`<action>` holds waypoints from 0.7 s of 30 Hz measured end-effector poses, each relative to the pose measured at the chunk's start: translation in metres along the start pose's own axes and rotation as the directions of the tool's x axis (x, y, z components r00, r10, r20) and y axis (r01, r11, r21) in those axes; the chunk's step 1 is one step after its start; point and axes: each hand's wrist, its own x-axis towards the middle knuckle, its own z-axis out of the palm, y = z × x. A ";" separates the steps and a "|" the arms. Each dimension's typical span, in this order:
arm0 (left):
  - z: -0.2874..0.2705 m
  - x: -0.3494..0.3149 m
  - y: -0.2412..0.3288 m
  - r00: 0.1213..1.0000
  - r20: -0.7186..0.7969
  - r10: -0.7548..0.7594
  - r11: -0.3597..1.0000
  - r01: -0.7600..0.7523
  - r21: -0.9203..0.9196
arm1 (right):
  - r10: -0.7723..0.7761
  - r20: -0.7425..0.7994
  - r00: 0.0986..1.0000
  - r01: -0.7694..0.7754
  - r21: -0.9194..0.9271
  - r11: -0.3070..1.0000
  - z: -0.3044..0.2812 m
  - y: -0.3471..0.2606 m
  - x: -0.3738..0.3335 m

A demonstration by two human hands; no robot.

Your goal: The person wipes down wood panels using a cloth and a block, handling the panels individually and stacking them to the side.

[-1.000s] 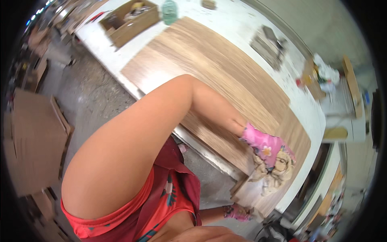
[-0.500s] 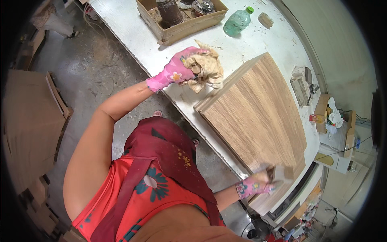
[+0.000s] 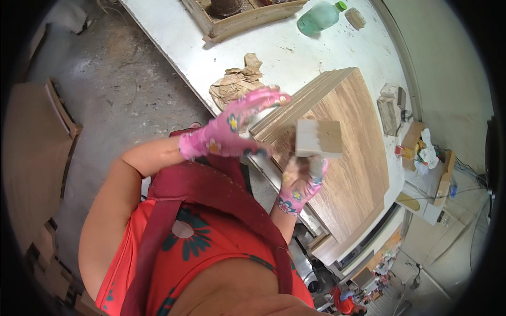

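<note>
My left hand (image 3: 234, 126), in a pink flowered glove, is raised beside the near-left corner of the board stack with its fingers apart and nothing in them. My right hand (image 3: 301, 184), gloved alike, grips a rectangular block (image 3: 319, 138), off-white on one half and tan on the other, above the boards. The stack of wood-grain boards (image 3: 356, 174) has one curved side and lies on the white table (image 3: 174, 37). A crumpled tan cloth (image 3: 237, 84) rests on the table just beyond my left hand.
At the far side stand a cardboard tray (image 3: 253, 22) with dark containers, a green plastic bottle (image 3: 319, 18) and a small worn block (image 3: 355, 19). Greyish blocks (image 3: 391, 110) lie right of the boards. Brown panels (image 3: 39, 142) stand on the floor at left.
My left hand has let go of the cloth, now lying on the table, and come down toward the boards. My right hand has brought the block leftward and up, off the boards' near right end.
</note>
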 end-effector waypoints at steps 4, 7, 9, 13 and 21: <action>0.017 -0.011 0.016 0.980 -0.146 -0.132 0.985 0.114 -0.128 | 0.131 0.048 0.990 -0.116 -0.239 0.964 0.007 0.022 -0.003; 0.019 -0.019 0.004 0.929 -0.204 -0.310 0.906 0.223 -0.360 | 0.216 0.204 0.955 -0.143 -0.323 0.935 0.025 0.024 0.006; 0.011 -0.023 -0.006 0.935 -0.226 -0.274 0.923 0.189 -0.334 | 0.275 0.181 0.944 -0.213 -0.303 0.929 0.025 0.033 0.014; -0.010 -0.020 -0.022 0.842 -0.246 -0.479 0.742 0.240 -0.626 | 0.386 0.263 0.884 -0.244 -0.444 0.862 0.042 0.029 0.022; -0.100 -0.024 -0.072 0.840 -0.471 -0.270 0.920 0.082 -0.382 | 0.422 0.337 0.842 0.148 -0.896 0.419 0.102 -0.005 0.063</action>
